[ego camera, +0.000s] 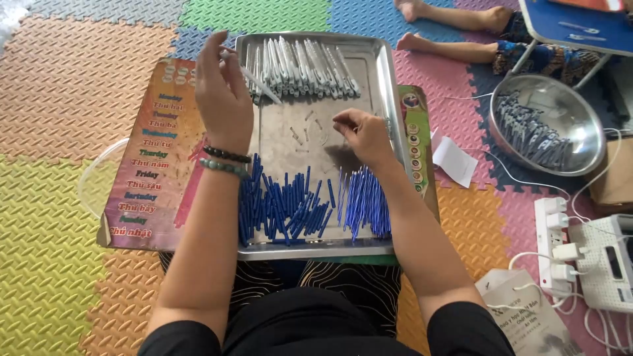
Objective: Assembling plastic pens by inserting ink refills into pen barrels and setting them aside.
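Steel tray, flat, shiny | left hand: fingers pinching slim clear pen barrel over tray's far end | right hand: fingertips narrowed onto tiny springs | blue refills heaped near.

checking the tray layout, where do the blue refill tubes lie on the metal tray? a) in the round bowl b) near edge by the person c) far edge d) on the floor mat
b: the blue refill tubes lie heaped along the near edge of the metal tray, while white pen barrels line its far edge.
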